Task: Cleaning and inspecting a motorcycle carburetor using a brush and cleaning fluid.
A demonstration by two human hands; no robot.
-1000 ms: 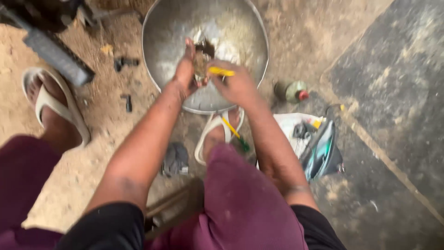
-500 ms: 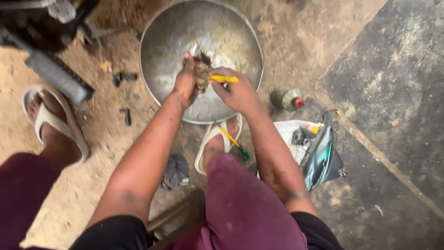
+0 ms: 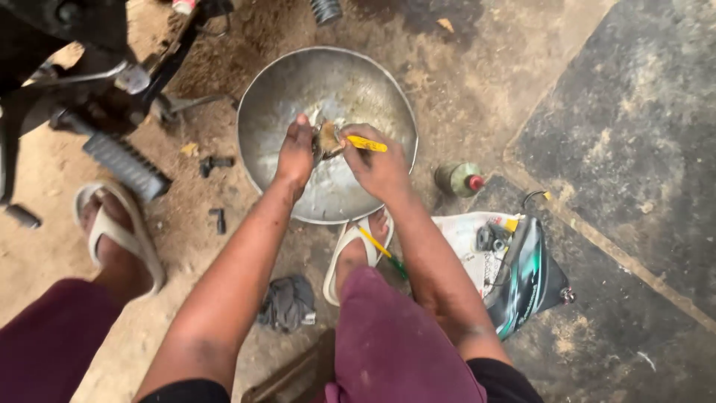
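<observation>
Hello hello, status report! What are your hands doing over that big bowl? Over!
Left hand grips small grimy part. Right hand holds yellow-handled brush against it. Both above metal bowl. Nothing blocking.

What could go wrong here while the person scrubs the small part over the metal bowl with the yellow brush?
1. The small part in the left hand looks wet and dirty; it may slip into the metal bowl.
2. The yellow brush in the right hand may flick liquid onto the sandalled foot near the rim.
3. The bottle lies on its side close by; an elbow might knock it.
</observation>
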